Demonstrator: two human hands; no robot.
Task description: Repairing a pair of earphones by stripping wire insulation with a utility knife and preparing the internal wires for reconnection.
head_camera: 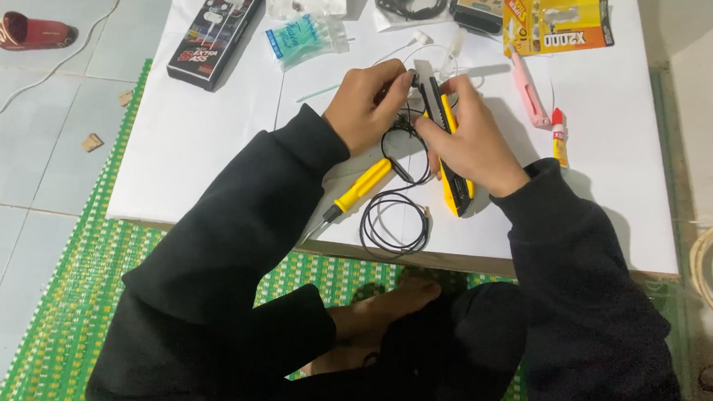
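Left hand (pixel 367 107) grip pinched tight on black cable (pixel 394 219) end, bracing it steady near surface middle. Right hand (pixel 474 137) grip wrapped closed round yellow utility knife (pixel 449 148), blade end up against pinched cable, body angled toward near edge. Cable slack coiled at near edge, beside yellow-handled screwdriver (pixel 357 190), kept within reach. White surface (pixel 196 159): black box (pixel 217 26) far-left corner, pink tool (pixel 529 91) and small glue tube (pixel 560 138) right of hands, orange package (pixel 557 24) far edge.

Both black-sleeved arms reach forward, left hand (pixel 367 103) pinched shut, right hand (pixel 474 137) just beside it, fingers curled closed, knuckles up.
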